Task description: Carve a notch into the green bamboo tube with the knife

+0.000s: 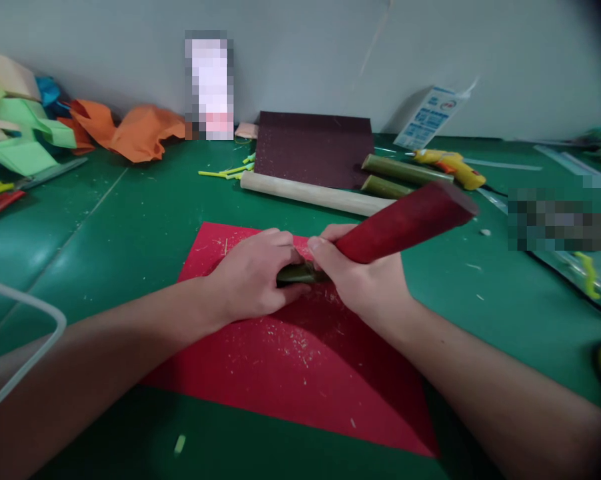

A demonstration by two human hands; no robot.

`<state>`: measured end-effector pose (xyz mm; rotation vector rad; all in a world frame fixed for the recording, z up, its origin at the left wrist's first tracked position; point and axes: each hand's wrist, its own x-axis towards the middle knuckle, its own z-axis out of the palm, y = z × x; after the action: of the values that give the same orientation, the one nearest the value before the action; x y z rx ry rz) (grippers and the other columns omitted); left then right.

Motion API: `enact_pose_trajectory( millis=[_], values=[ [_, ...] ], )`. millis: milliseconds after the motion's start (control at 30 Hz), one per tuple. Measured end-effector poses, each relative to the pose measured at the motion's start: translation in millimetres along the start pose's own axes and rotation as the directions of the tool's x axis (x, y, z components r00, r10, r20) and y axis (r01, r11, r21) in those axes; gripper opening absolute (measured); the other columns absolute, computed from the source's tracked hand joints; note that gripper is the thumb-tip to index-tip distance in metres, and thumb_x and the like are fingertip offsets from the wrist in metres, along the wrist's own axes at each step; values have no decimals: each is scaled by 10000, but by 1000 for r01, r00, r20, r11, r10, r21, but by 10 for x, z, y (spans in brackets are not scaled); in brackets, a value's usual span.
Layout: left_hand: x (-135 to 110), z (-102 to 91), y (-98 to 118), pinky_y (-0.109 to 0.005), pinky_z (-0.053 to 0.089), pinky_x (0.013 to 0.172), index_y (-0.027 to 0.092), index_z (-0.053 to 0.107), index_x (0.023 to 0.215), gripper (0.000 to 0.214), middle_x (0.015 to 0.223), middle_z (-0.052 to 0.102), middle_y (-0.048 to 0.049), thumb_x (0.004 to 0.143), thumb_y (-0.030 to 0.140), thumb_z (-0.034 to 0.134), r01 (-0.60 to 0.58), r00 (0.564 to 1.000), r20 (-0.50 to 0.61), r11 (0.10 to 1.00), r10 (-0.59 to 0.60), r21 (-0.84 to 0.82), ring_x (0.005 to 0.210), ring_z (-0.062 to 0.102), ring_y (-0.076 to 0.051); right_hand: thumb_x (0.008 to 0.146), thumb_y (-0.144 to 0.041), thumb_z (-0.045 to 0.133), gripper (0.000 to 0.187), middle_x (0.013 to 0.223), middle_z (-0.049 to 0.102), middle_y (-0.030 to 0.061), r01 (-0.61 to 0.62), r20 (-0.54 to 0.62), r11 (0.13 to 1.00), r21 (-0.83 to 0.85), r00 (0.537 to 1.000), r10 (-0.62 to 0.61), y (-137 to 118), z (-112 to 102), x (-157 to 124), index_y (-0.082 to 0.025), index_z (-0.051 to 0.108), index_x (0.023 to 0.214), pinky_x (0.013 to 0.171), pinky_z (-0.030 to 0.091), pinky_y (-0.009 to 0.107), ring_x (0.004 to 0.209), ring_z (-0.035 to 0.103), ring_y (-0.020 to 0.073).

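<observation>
My left hand is closed around a short green bamboo piece, pressing it down on a red sheet. My right hand grips a thick, dark red handle, which slants up to the right. The tool's working end is hidden by my fingers, close to the right end of the bamboo. Pale shavings are scattered over the red sheet below my hands.
Behind my hands lie a pale rod, a dark brown sheet, green bamboo lengths and a yellow glue gun. Crumpled orange paper and green paper are at left. A white cable curves over my left forearm.
</observation>
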<state>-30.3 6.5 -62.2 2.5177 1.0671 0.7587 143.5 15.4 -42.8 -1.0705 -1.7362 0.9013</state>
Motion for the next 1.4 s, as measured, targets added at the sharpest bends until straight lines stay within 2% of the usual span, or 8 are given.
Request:
enact_pose_trajectory(
  millis=[100,267,633,767,900,1167,1267,1400],
  values=[
    [0,9,10,-363,447,711,102,699,929,226,866,622,-94,850,304,634,21,1000,-2,1000,-21,16,804,565,-228,807,-268,601,281,541,473,-20,10,-15,1000,-9,1000,-10,-5,7,16,-232,491,551,500,358,297,522,451,129],
    [16,5,25,-374,449,714,83,714,910,236,858,626,-107,837,294,638,39,999,9,999,-40,13,806,566,-239,811,-250,608,260,562,511,-19,8,-43,1000,-21,999,-9,0,23,30,-235,514,569,506,379,299,531,479,131],
    [11,17,11,-357,431,693,97,689,892,166,847,631,-96,838,249,651,-32,999,-30,999,32,7,783,559,-225,810,-262,595,267,532,487,-30,-3,65,998,-69,998,8,-3,3,12,-223,512,559,500,373,288,514,454,116],
    [6,5,21,-352,427,682,109,684,837,157,807,612,-77,837,262,654,-1,1000,-2,1000,1,0,766,549,-214,784,-243,591,263,523,467,-33,-4,3,999,-37,1000,4,3,1,-23,-229,491,542,471,363,277,501,436,111],
    [7,7,33,-383,452,734,90,705,922,220,876,629,-106,843,286,645,44,999,12,999,-44,18,825,566,-239,806,-262,591,267,546,489,-26,11,-61,998,-58,998,-15,-3,5,-2,-234,500,556,501,386,284,528,464,120],
    [11,12,19,-372,445,704,104,689,898,193,858,626,-99,849,285,642,18,1000,-4,999,-17,43,792,561,-233,836,-278,577,252,581,545,-18,38,42,994,-105,999,-33,-7,11,22,-235,525,594,541,411,296,555,504,131],
    [15,3,19,-339,422,655,120,658,812,169,800,600,-69,831,288,669,41,999,-14,999,-41,12,744,538,-205,809,-258,583,276,536,496,-26,15,70,997,-81,998,-10,-15,6,9,-235,486,551,497,381,292,514,468,124],
    [13,-1,32,-337,448,704,127,661,820,158,828,618,-70,843,283,642,73,997,15,997,-72,-35,787,561,-200,788,-251,593,288,524,454,-28,-13,-6,999,-43,1000,13,-30,-2,-11,-239,458,533,474,364,289,501,434,122]
  ],
)
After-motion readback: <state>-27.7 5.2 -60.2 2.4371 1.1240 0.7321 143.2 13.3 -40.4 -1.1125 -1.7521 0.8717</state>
